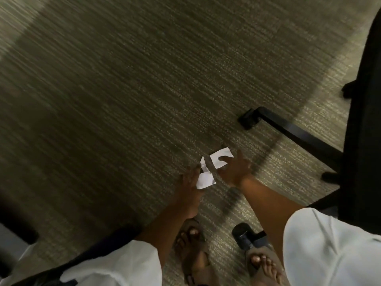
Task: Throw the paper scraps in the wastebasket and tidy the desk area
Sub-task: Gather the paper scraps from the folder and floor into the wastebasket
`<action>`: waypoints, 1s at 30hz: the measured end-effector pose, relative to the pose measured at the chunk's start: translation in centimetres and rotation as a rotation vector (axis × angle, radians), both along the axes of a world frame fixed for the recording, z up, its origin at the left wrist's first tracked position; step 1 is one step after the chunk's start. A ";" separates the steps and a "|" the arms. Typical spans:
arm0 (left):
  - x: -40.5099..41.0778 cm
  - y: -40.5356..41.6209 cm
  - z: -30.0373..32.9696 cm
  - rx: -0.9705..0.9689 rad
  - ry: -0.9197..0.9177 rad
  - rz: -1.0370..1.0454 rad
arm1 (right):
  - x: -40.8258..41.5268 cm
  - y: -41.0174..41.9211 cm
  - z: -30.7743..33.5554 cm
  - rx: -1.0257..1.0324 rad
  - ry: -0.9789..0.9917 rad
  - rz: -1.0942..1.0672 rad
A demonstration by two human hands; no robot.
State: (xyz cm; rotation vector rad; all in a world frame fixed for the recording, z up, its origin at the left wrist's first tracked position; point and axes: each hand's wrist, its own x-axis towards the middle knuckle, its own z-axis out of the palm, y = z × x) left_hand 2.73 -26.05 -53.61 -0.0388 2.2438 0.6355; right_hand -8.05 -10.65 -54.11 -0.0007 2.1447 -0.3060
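Note:
I look down at a ribbed grey-brown carpet (123,89). White paper scraps (214,164) sit low over the carpet between my two hands. My left hand (190,182) holds the lower scrap (205,180) at its left edge. My right hand (235,172) grips the upper scrap (221,156), thumb over its face. The frame is motion-blurred, so whether the scraps touch the floor is unclear. No wastebasket or desk is in view.
A black office chair (362,120) stands at the right, its base leg and caster (250,118) reaching toward the scraps. Another caster (245,237) sits by my sandalled feet (193,256). A dark object (14,221) is at the lower left.

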 end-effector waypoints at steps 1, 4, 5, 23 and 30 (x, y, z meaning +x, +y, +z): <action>-0.4 0.5 -0.4 0.041 0.006 0.080 | 0.1 0.1 -0.5 -0.019 -0.001 0.016; -0.8 1.4 -2.0 0.009 0.037 0.035 | 0.1 0.1 -2.1 -0.032 -0.005 0.095; -0.7 1.4 -2.3 -0.055 0.050 -0.068 | 0.1 0.1 -2.5 -0.025 -0.014 0.127; -3.1 0.8 -3.8 -0.116 0.003 -0.275 | 2.5 0.1 -2.6 -0.068 0.200 -0.269; -1.0 3.0 -3.9 -0.163 0.128 -0.171 | 3.3 0.0 -1.8 -0.059 0.333 -0.492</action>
